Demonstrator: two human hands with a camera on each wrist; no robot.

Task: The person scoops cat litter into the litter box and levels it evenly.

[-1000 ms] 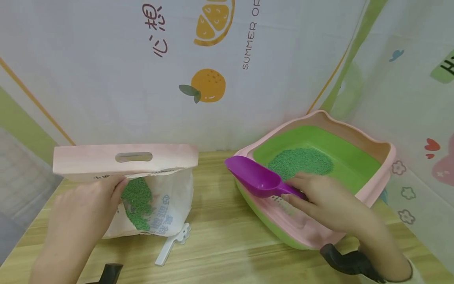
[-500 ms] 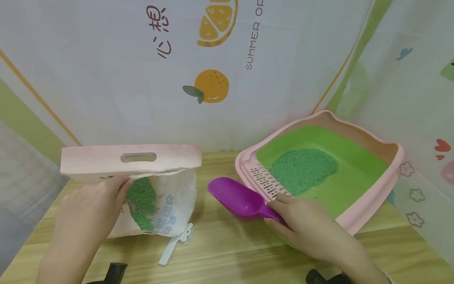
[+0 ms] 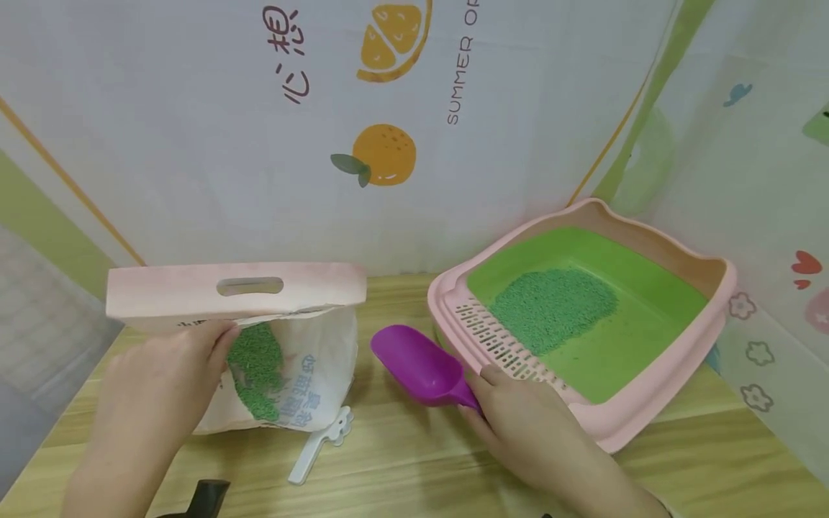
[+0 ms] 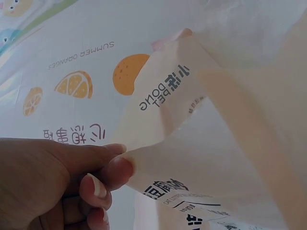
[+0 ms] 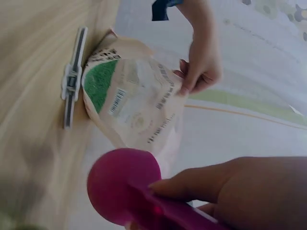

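Note:
My left hand (image 3: pixel 162 381) pinches the upper edge of a cat litter bag (image 3: pixel 324 360), thumb against fingertips in the left wrist view. Green pellets show through a window in the bag's front. In my right hand (image 3: pixel 531 424) is the handle of a purple scoop (image 3: pixel 421 367), whose bowl looks empty and points left, between bag and box. Just beyond that hand stands a pink and green litter box (image 3: pixel 654 403) with a slotted step. A patch of green litter (image 3: pixel 553 306) lies on its floor.
A small white plastic tool (image 3: pixel 317 446) with a paw-shaped end lies on the wooden table (image 3: pixel 388 460), against the bag's lower right corner. A printed curtain (image 3: pixel 492 201) hangs behind everything. A black strap end (image 3: pixel 209 496) shows near the left forearm.
My right hand has brought the scoop left and toward me, from over the litter box's near side to beside it. My left hand stays on the bag.

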